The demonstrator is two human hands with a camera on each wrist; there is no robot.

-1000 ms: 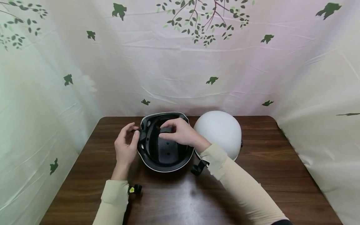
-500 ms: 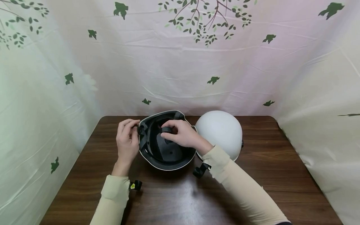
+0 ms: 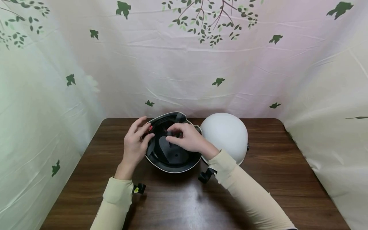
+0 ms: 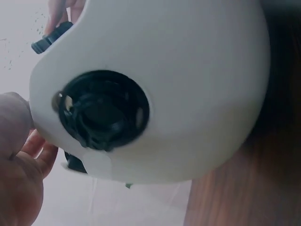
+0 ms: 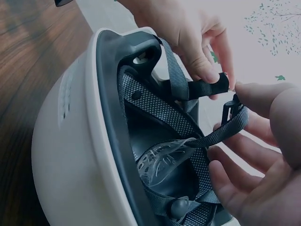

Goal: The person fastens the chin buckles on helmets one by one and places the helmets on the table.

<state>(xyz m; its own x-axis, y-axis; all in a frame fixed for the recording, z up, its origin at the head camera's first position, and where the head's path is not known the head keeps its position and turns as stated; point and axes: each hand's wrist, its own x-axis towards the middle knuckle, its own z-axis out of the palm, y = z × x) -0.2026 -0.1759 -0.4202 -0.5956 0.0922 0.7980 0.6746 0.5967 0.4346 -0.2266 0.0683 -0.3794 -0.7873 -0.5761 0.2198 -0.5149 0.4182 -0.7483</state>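
Note:
An upturned white helmet (image 3: 175, 171) with a dark padded inside rests on the table, tilted. At its left rim, my left hand (image 3: 134, 145) pinches a black end piece (image 5: 217, 87) of the chin strap; a small red part (image 3: 150, 128) shows by its fingers. Over the helmet's opening, my right hand (image 3: 187, 137) holds the other grey strap (image 5: 221, 134), which ends in a black buckle (image 5: 229, 110) at the fingertips. The two ends are close, with a narrow gap in the right wrist view. A round black knob (image 4: 101, 113) sits on the shell's outside.
A second white helmet (image 3: 225, 135) stands dome up, right beside the first, partly behind my right forearm. Both are near the back edge of the brown wooden table (image 3: 172, 204). A pale cloth with leaves and birds (image 3: 184, 73) hangs behind.
My left hand has moved right, over the helmet's left rim, and the red part has come into view. The helmet has tilted and shifted slightly right. My right hand has shifted slightly right.

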